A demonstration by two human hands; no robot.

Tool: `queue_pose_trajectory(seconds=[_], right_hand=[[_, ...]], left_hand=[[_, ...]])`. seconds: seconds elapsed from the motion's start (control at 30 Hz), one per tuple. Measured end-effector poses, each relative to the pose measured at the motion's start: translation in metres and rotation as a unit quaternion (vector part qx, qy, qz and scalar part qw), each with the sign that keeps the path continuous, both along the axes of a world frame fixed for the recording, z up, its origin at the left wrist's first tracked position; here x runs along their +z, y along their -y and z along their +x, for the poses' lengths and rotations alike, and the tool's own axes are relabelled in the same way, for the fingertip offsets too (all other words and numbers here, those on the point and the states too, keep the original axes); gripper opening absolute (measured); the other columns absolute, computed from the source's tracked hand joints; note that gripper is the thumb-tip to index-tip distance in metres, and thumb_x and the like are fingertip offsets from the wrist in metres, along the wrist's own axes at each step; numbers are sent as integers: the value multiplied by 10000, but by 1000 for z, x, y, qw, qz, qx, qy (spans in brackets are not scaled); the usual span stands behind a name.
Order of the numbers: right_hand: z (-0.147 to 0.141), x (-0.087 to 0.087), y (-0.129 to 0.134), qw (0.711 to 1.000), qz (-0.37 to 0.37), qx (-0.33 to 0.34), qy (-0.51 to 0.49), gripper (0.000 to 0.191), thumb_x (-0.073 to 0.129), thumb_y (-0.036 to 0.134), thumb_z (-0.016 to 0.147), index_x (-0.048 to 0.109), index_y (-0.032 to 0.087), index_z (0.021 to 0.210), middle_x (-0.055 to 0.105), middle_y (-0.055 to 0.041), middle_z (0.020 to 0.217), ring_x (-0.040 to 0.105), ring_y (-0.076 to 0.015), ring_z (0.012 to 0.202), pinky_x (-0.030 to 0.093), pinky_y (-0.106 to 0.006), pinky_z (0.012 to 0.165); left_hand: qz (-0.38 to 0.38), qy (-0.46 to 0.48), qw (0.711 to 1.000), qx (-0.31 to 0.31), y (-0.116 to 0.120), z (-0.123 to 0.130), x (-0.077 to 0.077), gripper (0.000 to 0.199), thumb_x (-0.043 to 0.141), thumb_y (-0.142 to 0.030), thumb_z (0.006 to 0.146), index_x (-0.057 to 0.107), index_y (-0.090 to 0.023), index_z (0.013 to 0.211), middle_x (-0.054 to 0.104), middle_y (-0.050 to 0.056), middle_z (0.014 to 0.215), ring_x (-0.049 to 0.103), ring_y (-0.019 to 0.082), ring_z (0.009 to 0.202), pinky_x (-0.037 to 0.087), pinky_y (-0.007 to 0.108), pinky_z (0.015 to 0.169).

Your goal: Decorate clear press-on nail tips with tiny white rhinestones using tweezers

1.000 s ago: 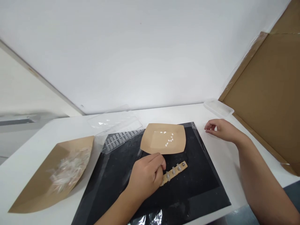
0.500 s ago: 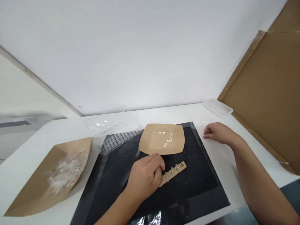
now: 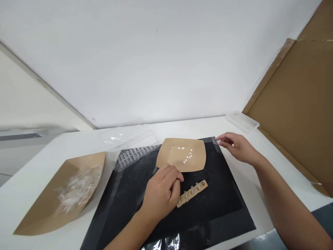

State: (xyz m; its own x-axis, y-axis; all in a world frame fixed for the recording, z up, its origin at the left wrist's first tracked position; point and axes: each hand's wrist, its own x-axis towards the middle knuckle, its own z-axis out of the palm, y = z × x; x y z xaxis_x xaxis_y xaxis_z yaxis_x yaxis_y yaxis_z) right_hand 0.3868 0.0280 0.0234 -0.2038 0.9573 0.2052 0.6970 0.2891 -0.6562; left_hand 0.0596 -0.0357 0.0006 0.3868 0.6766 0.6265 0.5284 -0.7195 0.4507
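My left hand (image 3: 163,191) is closed, its fingers curled, over the black mat (image 3: 221,205). Beside its fingertips lies a narrow tan strip (image 3: 189,198) carrying several small clear pieces upright and a round metal piece near the right end. Whatever is in the curled fingers is hidden. My right hand (image 3: 238,147) pinches at the mat's far right corner, thumb and forefinger at a small clear piece (image 3: 214,141) there. Behind my left hand stands a shallow brown paper tray (image 3: 162,154) with several tiny white ovals (image 3: 187,156) in it.
At the left a larger brown paper tray (image 3: 44,211) holds a heap of clear plastic pieces (image 3: 78,189). Clear sheets and a case of nail-shaped tips (image 3: 130,156) lie behind the mat. A translucent box (image 3: 241,121) stands back right, near a cardboard wall (image 3: 293,104).
My right hand has moved left from the white table to the mat's far right corner. My left hand has shifted slightly, showing more of the strip's left end. The view has shifted a little.
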Motion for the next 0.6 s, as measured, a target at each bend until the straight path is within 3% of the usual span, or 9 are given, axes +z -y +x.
queue_pose_trajectory(seconds=[0.1, 0.2, 0.33, 0.47, 0.6], right_hand=[[-29, -2, 8, 991, -1, 54, -120, 195, 665, 420, 981, 749, 251, 1030, 761, -38, 1001, 700, -188, 870, 559, -335, 803], [-57, -5, 22, 970, -26, 129, -204, 177, 747, 403, 941, 728, 230, 912, 742, -22, 899, 691, -170, 809, 558, -310, 749], [-81, -7, 40, 944, -37, 170, -280, 222, 865, 411, 851, 733, 233, 862, 732, 1, 843, 675, -148, 742, 549, -288, 687], [-92, -13, 47, 934, -6, 190, -301, 244, 879, 421, 841, 724, 233, 829, 730, 4, 820, 679, -146, 728, 536, -291, 677], [-98, -17, 48, 934, -7, 194, -301, 262, 861, 438, 860, 707, 235, 799, 729, 3, 816, 674, -148, 723, 530, -296, 679]], left_hand=[[0, 12, 1000, -2, 0, 3, 2, 225, 475, -21, 950, 614, -183, 881, 633, 29, 780, 591, 181, 799, 499, 322, 758], [14, 19, 1000, -7, 0, 4, 3, 185, 548, -43, 958, 649, -182, 1026, 695, 50, 905, 629, 195, 880, 523, 350, 828], [31, 30, 999, -27, 3, 7, 6, 248, 671, -105, 952, 668, -199, 1181, 748, 63, 1027, 674, 206, 939, 554, 363, 853], [44, 55, 996, -61, 4, 9, 9, 233, 753, -132, 929, 703, -214, 1142, 777, 45, 1012, 698, 191, 930, 572, 336, 808], [71, 67, 991, -91, 1, 9, 10, 176, 749, -80, 929, 720, -202, 1053, 789, 13, 933, 710, 155, 852, 571, 358, 874]])
